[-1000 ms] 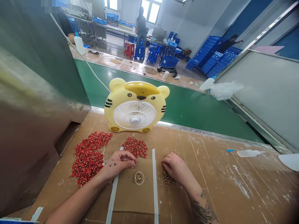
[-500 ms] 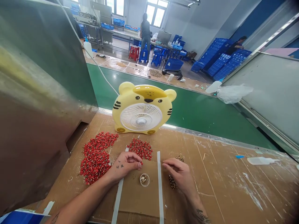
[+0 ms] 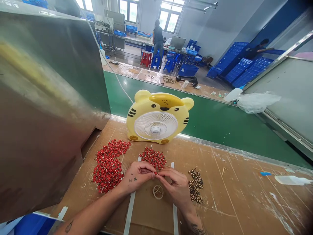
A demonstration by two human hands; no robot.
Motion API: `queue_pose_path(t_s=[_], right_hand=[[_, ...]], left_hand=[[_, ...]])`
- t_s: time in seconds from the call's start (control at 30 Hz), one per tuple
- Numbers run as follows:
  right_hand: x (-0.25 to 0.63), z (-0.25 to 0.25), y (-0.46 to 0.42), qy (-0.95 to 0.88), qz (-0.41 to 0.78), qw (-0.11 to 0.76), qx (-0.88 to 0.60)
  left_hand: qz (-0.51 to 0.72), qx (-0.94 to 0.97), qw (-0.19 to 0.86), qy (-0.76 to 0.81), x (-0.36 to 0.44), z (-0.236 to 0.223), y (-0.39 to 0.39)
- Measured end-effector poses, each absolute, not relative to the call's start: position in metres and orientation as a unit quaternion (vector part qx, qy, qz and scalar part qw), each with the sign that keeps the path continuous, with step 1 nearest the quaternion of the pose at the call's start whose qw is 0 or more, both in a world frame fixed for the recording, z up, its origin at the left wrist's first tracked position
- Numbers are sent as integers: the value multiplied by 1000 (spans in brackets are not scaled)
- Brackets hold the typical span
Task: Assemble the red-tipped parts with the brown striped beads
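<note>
My left hand [image 3: 137,176] pinches a small red piece [image 3: 155,173] between thumb and fingertips. The fingertips of my right hand [image 3: 176,186] are pressed together and meet the piece from the right; whatever they hold is too small to make out. Just below the fingers stands a small clear round cup [image 3: 154,193] with a thin stick and some liquid in it. A heap of red pieces with metal ends [image 3: 153,157] lies right behind my hands. To the left is a larger red heap [image 3: 107,169], and right of my right hand a pile of dark-and-gold small parts [image 3: 195,186].
A yellow animal-shaped fan [image 3: 132,120] stands behind the heaps. A large metal housing [image 3: 49,107] bounds the left side. Two white tape strips [image 3: 129,212] run along the cardboard [image 3: 220,202]. A white bottle [image 3: 290,180] lies at the right. One person [image 3: 158,37] stands far back.
My right hand has moved left from beside the dark-and-gold pile to meet my left hand at the red piece. The whole view has shifted slightly.
</note>
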State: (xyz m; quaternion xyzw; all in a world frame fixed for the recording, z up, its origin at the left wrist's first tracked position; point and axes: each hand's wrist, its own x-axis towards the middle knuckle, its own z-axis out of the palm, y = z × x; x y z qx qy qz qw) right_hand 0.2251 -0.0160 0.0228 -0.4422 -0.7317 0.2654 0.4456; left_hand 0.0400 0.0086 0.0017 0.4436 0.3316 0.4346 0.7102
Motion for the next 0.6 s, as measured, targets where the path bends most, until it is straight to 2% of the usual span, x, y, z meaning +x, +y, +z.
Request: queue_pose_path(t_s=[0.6], right_hand=[[227,16,-23,-725,285,431,-456]], left_hand=[[468,676,461,335,36,6,10]])
